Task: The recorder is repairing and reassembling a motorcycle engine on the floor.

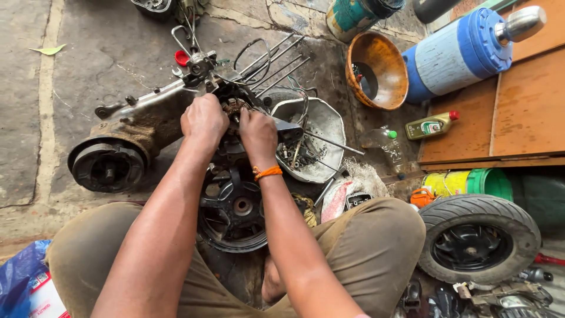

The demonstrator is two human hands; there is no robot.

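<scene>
A: Grease-caked aluminium, that is the scooter engine casing [138, 121], lying on its side on the stone floor [70, 65], left of centre and far from the seated person. State the position of both hands.

B: Left hand [204, 119] is curled shut over the small rusty assembly [235, 107] at the middle of the casing. Right hand [258, 134], with an orange thread [268, 172] at the wrist, is closed on the same spot from the right. Whether the fingers pinch a part or only press on it cannot be told; they hide it.

A: What appears already stripped?

B: Judging by the layout, much. Four long studs [276, 62] stand bare at the far end, with no cylinder on them. The round drive housing [109, 165] at the left end sits open. A dented metal bowl [318, 138] just right of the hands holds loose bolts and small parts. A black wheel rim [235, 209] lies between the knees, and a tyred wheel [478, 238] rests near right.

A: What remains?

B: The casing halves look joined, and the central assembly is in place. Teardown seems well advanced but unfinished.

A: Other items?

B: An orange funnel-shaped bowl [379, 70], a blue and white canister [462, 53] and a green oil bottle [432, 125] far right.
</scene>
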